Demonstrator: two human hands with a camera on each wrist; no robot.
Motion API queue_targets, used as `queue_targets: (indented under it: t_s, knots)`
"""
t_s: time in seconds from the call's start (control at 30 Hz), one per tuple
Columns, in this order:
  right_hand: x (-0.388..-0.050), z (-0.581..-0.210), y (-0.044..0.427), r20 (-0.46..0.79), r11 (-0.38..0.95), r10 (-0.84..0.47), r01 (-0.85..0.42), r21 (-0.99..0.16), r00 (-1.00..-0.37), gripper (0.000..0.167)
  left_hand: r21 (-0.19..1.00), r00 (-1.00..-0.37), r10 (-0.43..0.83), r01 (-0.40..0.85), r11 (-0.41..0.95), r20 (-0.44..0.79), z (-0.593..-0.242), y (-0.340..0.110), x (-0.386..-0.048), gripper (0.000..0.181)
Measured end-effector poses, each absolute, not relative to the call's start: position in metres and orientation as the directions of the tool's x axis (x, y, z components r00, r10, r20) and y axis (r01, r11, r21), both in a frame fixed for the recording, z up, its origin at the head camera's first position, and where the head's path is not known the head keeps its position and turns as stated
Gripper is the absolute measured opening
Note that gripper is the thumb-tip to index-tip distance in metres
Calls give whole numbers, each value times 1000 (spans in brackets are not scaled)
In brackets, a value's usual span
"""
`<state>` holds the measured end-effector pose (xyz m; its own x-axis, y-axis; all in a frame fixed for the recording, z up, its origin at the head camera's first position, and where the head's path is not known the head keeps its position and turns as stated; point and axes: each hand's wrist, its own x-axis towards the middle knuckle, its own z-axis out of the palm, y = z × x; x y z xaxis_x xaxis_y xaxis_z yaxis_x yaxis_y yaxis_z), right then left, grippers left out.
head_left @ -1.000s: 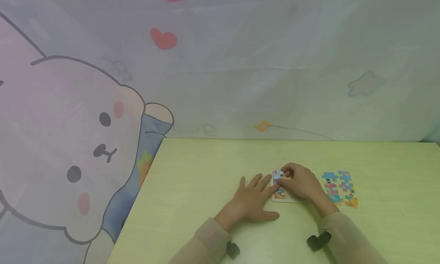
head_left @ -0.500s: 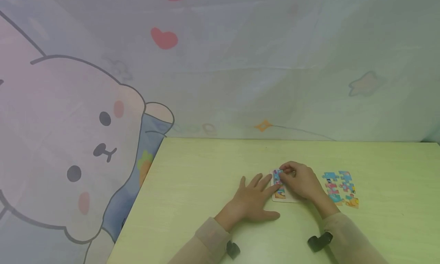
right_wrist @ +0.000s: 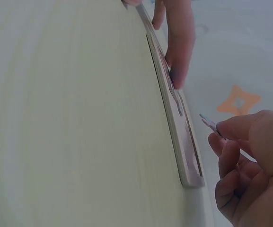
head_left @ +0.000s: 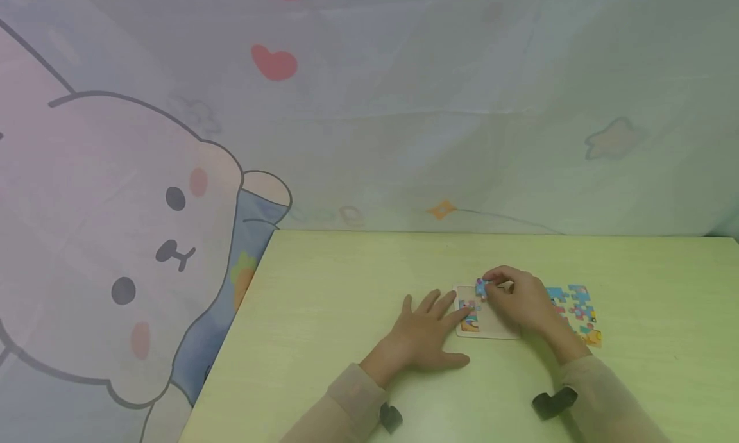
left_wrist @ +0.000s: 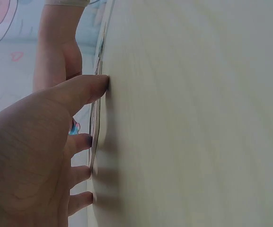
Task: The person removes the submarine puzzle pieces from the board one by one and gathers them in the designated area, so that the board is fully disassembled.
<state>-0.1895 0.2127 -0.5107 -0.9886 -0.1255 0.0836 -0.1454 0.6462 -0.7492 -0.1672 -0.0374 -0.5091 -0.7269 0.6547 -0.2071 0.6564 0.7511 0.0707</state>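
Observation:
My right hand (head_left: 524, 305) pinches a small blue and pink jigsaw piece (head_left: 481, 287) between thumb and fingers, over the back of a shallow puzzle tray (head_left: 498, 326). In the right wrist view the jigsaw piece (right_wrist: 210, 125) is seen edge-on, held apart from the tray (right_wrist: 189, 165). My left hand (head_left: 424, 340) lies spread at the tray's left side, and its index fingertip rests on the joined pieces (head_left: 470, 325) in the left column. That column's back corner shows bare tray. The left wrist view shows the left hand (left_wrist: 27, 151) with fingertips along the tray's edge.
Several loose jigsaw pieces (head_left: 580, 295) lie to the right of the tray, partly behind my right hand and wrist. They rest on a light wooden table (head_left: 346, 283). A printed cloth (head_left: 404, 109) hangs behind the table's back edge.
My right hand has drawn back to the right with the jigsaw piece, which was set in the tray's back left corner half a second ago. The left hand stays in place.

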Motion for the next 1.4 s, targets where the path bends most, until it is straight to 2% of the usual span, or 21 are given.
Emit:
queue_targets:
  t_s: [0.27, 0.77, 1.0, 1.4]
  knots:
    - [-186, -510, 240, 43, 648, -134, -120, -752, -990, 29, 68, -724, 662, 663, 745, -196, -512, -38, -168, 88]
    - [-176, -514, 282, 51, 682, -188, -168, -712, -981, 35, 69, -722, 662, 664, 744, -200, -507, -38, -166, 87]
    - [-174, -515, 290, 63, 704, -198, -187, -685, -978, 33, 63, -722, 664, 666, 743, -194, -508, -38, -166, 87]
    - [-173, -514, 294, 23, 719, -167, -138, -681, -986, 35, 67, -721, 667, 668, 741, -188, -509, -38, -165, 88]
